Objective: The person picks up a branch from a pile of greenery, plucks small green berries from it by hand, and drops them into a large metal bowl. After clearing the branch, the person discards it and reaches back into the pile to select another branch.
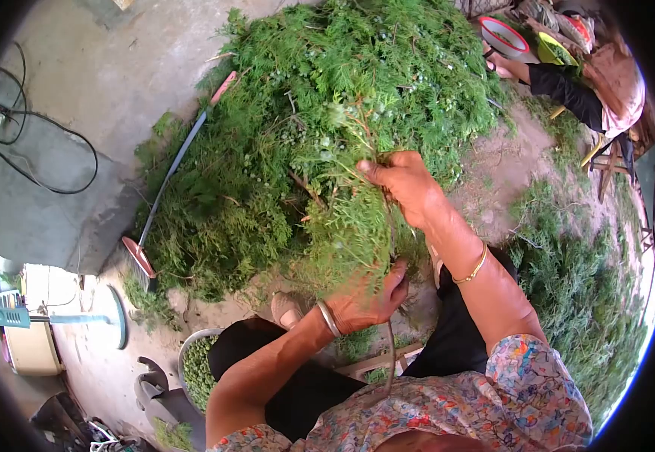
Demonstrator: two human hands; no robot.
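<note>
A leafy conifer branch (pixel 359 218) with scale-like green sprays is held up in front of me, its bare brown stem running down toward my lap. My right hand (pixel 412 187) is closed around the upper part of the branch, thumb and fingers pinched together. Lower down, my left hand (pixel 365 303) is closed on the same branch near its stem; foliage partly covers those fingers. Just beyond both hands rises a large heap of cut conifer branches (pixel 267 151), dotted with small pale green cones.
A broom (pixel 173 166) leans along the heap's left side. By my left knee stands a bowl of small green cones (pixel 198 368). More cut branches (pixel 576 279) lie at right. Another person (pixel 606 90) sits at upper right near a red-rimmed basin (pixel 504 36). A black cable (pixel 56 128) lies at left.
</note>
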